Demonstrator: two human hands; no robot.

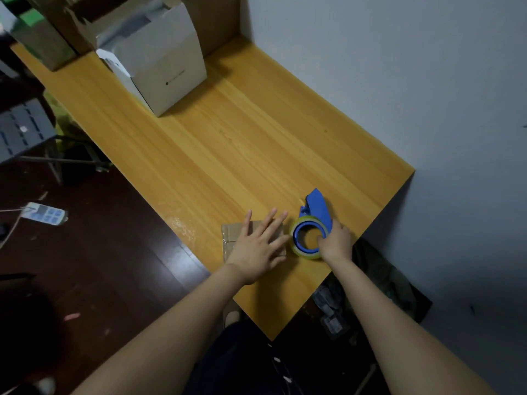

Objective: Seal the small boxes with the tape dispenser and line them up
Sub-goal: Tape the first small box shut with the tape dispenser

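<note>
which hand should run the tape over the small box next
Probably the right hand: it grips the tape dispenser beside the small box, while the left hand lies flat on it.

A home packing corner: yellow wooden desk [242, 138] against pale wall [399, 67], open cardboard cartons [159, 61] stand upper left.

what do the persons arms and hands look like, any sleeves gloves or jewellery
Both are bare. The left arm and right arm show no sleeves in view, and neither wrist carries a watch or band. The left hand and right hand wear no gloves; no ring shows on the left fingers; the right fingers are partly hidden.
</note>
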